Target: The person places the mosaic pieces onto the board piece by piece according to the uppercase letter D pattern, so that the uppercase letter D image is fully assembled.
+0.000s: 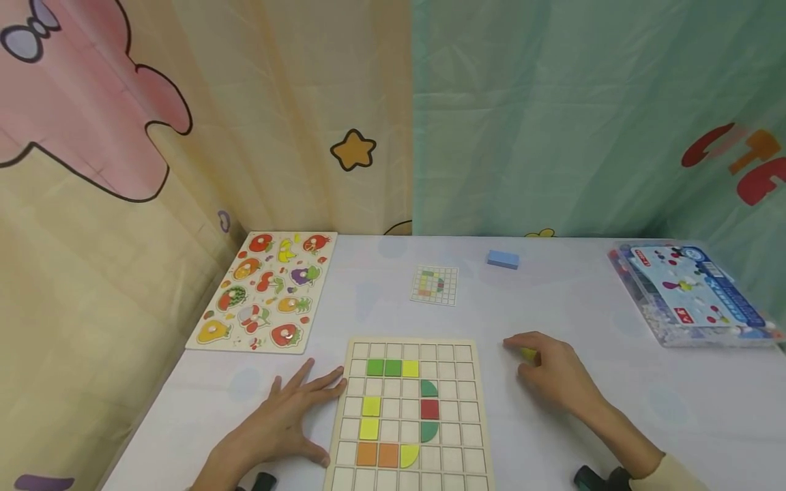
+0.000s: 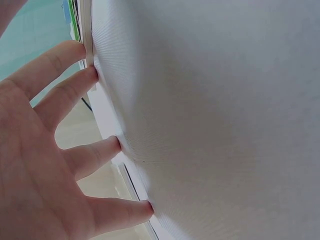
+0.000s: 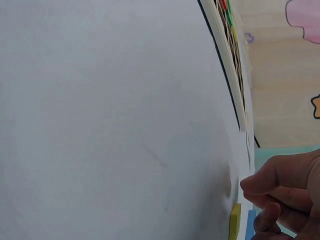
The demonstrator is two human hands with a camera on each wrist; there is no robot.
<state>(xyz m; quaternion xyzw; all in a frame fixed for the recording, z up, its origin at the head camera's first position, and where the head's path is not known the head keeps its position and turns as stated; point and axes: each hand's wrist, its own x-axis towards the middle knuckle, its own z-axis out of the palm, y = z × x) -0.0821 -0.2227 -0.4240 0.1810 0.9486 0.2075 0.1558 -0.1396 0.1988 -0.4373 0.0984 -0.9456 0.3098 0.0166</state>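
Note:
A wooden grid board point(image 1: 451, 410) lies before me, with green, yellow, orange and red square tiles and several rounded pieces set in its cells. Spread wide, my left hand point(image 1: 279, 416) rests by the board's left side, index finger and thumb at its edge; in the left wrist view other fingertips point(image 2: 114, 144) touch the tablecloth. To the right of the board my right hand point(image 1: 561, 372) hovers low with bent fingers, thumb and index apart. Between them shows a yellow piece point(image 1: 528, 353), partly hidden; in the right wrist view this yellow piece point(image 3: 234, 221) sits on the table.
Behind the board lies a small pattern card point(image 1: 434, 285) with a matching coloured grid. A blue block point(image 1: 503, 259) is farther back. At the left is a fruit puzzle board point(image 1: 264, 293), at the right a clear plastic box point(image 1: 694, 293) with a printed label. Curtains point(image 1: 528, 123) hang behind the table.

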